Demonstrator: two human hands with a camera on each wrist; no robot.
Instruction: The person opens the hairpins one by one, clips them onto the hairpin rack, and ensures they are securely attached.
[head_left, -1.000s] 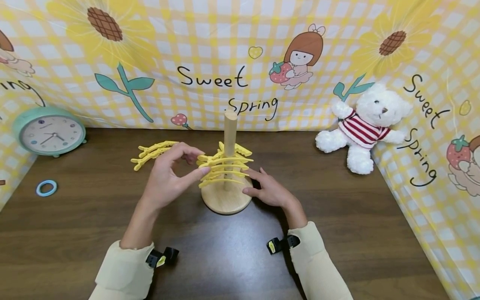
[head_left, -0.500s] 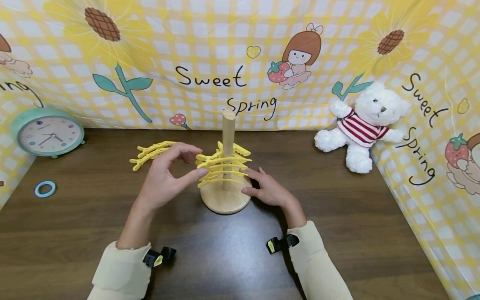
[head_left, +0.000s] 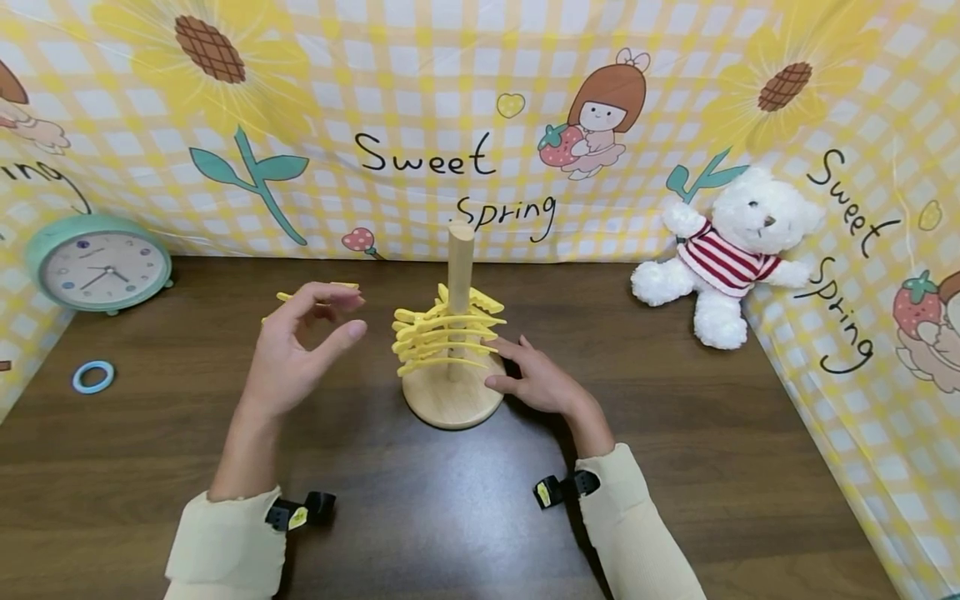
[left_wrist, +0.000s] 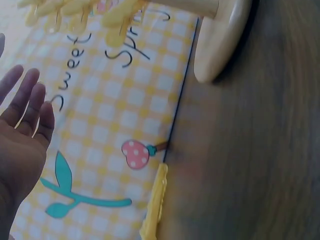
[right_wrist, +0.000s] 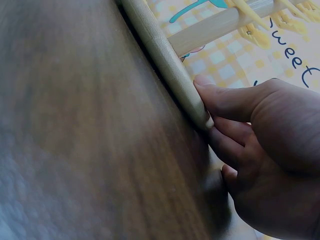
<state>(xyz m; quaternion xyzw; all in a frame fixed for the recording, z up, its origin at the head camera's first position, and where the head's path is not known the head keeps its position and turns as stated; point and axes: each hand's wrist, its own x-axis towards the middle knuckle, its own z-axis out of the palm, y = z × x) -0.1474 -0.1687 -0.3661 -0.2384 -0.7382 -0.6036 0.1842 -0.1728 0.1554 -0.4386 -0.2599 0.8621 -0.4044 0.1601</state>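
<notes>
A round wooden stand (head_left: 452,406) with an upright post (head_left: 461,262) is near the middle of the table. Several yellow curved plastic pieces (head_left: 442,321) sit stacked around the post at differing angles. My left hand (head_left: 288,354) is in the air left of the stand, fingers apart and holding nothing. Partly hidden behind it lie loose yellow pieces (head_left: 283,297), one end of which shows in the left wrist view (left_wrist: 156,202). My right hand (head_left: 538,382) holds the edge of the base, its thumb (right_wrist: 225,100) against the rim in the right wrist view.
A mint alarm clock (head_left: 105,267) stands at the back left, with a small blue ring (head_left: 93,377) in front of it. A white teddy bear (head_left: 727,258) sits at the back right. A yellow checked cloth (head_left: 420,75) borders the table behind.
My left hand has drawn away from the yellow pieces on the post and moved left, now covering most of the loose pieces. My right hand stays at the base.
</notes>
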